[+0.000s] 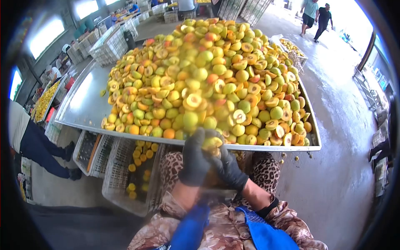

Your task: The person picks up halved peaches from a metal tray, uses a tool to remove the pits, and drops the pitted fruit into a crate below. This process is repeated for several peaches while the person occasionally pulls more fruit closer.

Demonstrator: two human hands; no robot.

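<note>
Gloved hands (pixel 211 157) meet, fingers curled around cut fruit (pixel 212 143), forearms converging.

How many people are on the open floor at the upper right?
2: a person in a green shirt, and a person in dark clothes just right. Glare may hide others.

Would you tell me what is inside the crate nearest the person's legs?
The crate holds scattered yellow fruit pieces, with its dark bottom showing between them. Its far end is covered by the table, so anything there is hidden.
</note>
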